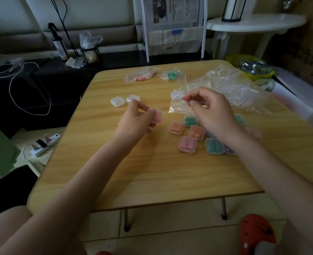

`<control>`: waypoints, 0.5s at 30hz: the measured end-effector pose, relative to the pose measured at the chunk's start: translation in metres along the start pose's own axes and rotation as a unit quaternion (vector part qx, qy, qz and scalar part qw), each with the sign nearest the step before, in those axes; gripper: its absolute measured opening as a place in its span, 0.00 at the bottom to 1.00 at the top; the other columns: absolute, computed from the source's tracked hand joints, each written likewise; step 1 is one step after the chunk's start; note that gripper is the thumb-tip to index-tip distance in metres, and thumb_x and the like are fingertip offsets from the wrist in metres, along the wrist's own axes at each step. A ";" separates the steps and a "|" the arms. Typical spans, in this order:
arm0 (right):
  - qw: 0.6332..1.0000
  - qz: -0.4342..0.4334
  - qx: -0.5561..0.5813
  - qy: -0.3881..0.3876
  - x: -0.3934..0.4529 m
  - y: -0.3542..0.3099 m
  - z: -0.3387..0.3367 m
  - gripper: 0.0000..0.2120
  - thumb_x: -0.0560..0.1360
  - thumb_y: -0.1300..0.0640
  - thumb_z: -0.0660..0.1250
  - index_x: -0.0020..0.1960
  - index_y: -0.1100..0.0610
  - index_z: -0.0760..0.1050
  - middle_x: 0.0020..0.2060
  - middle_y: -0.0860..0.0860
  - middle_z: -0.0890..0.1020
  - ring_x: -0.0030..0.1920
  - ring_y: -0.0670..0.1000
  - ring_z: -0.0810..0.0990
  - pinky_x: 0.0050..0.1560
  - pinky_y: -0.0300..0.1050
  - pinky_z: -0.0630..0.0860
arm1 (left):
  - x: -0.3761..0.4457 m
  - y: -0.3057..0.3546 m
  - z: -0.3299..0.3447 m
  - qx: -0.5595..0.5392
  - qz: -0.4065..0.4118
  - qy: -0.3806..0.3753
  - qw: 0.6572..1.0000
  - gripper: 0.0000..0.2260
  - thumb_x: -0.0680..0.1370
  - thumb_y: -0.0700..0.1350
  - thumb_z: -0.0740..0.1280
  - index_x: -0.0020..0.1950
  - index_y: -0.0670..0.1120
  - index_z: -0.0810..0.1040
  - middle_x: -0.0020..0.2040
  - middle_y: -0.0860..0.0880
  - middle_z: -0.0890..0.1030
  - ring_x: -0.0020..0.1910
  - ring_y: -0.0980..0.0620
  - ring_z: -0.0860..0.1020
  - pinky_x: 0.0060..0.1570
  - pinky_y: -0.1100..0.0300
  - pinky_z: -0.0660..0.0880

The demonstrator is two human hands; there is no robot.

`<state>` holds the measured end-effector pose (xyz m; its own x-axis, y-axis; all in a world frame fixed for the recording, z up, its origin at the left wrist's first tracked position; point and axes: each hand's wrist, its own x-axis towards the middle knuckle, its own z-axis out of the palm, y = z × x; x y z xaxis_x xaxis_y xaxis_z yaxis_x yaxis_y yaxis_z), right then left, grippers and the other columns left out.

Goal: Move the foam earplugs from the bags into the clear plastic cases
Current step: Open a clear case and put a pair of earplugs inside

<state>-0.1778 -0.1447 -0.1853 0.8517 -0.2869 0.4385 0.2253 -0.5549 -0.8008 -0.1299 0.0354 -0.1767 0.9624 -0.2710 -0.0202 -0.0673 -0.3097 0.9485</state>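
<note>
My left hand [135,119] grips a clear plastic case holding pink earplugs [156,116] above the middle of the wooden table [152,172]. My right hand [211,113] hovers to its right with fingers curled and nothing visible between them. Under and around that hand lie several filled cases, orange [176,127], pink [187,143] and green [214,146]. Two empty cases [117,101] [132,98] sit at the left. At the far edge lie a bag with pink earplugs [140,77] and a bag with green earplugs [172,74].
Crumpled empty clear bags [225,89] cover the table's right back part. A dark low cabinet [23,89] with cables and bottles stands to the left. A white power strip [43,144] lies on the floor, a white round table [253,23] stands behind, and a red shoe [257,232] is at bottom right.
</note>
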 end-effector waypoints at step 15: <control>0.911 -0.004 -0.389 -0.136 0.011 0.007 -0.005 0.16 0.80 0.45 0.57 0.44 0.51 0.80 0.33 0.47 0.80 0.36 0.48 0.77 0.49 0.46 0.70 | 0.004 -0.005 -0.005 0.318 0.139 -0.061 0.936 0.03 0.78 0.44 0.63 0.45 0.48 0.75 0.34 0.55 0.76 0.33 0.58 0.74 0.27 0.70 0.65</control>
<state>-0.1686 -0.1554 -0.1839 0.9609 -0.1347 0.2418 -0.0808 -0.9720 -0.2205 -0.1244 0.0403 -0.1804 0.8495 -0.5121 0.1268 -0.4913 -0.6803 0.5439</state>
